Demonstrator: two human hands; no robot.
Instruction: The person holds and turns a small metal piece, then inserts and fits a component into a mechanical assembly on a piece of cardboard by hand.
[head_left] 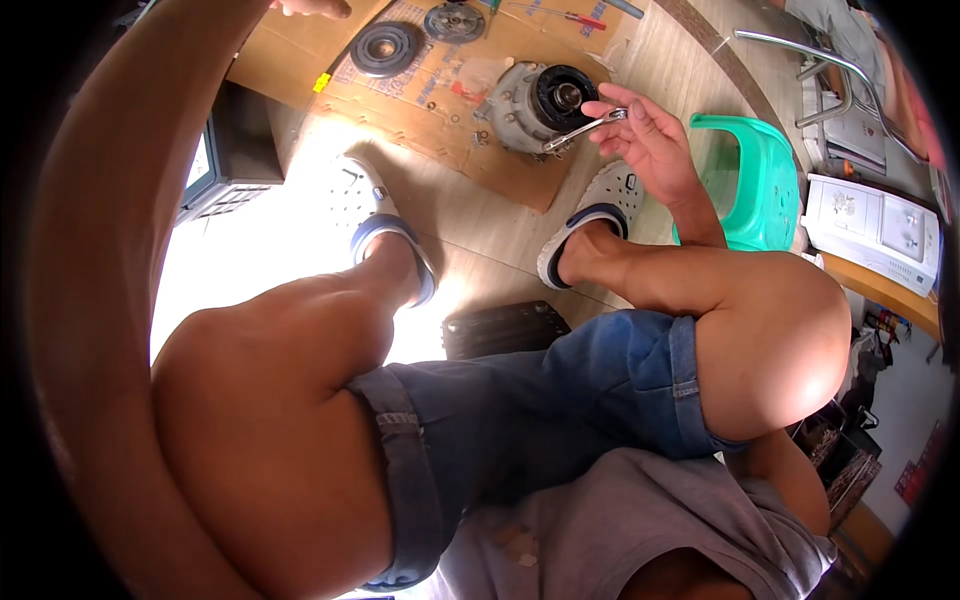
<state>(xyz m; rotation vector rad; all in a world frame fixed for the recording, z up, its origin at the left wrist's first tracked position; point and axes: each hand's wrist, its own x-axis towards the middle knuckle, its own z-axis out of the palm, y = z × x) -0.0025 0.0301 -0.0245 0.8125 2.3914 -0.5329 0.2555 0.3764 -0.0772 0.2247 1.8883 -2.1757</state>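
Observation:
My right hand [650,140] pinches a ratchet wrench [585,130] near its head, with several fingers spread. The wrench's handle slants down-left in front of a grey metal housing [515,105]. A black ring [558,95] sits on that housing around a metal hub. At the top left edge my left hand [312,6] is mostly cut off; its visible fingers stretch out, with nothing seen in them. Below and right of it, a grooved grey pulley [385,48] lies beside a round metal plate [455,21] on the cardboard [400,115].
Small rings and bolts lie by the housing, and a red-handled screwdriver [585,18] farther back. A green plastic stool [765,185] stands at right, near a white appliance [870,232]. A black case [505,330] lies between my legs. A dark box-shaped device [240,140] is at left.

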